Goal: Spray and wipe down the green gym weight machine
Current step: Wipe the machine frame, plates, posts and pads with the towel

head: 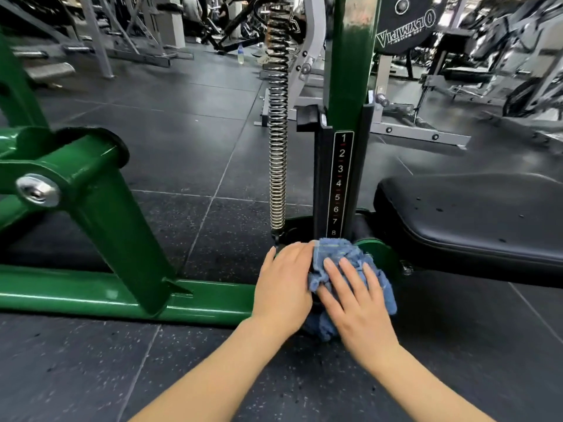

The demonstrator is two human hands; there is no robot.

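Both hands were down low on the green frame. The right hand [355,295] lay flat, fingers straight, pressing the soft blue cloth [350,263] onto the glossy green bar [122,296], whose length ran off leftward. The left hand [285,281] rested open beside it, touching the cloth's edge. Just beyond stood the numbered post [341,184] and steel spring [277,141].

Head view, angled down, near floor
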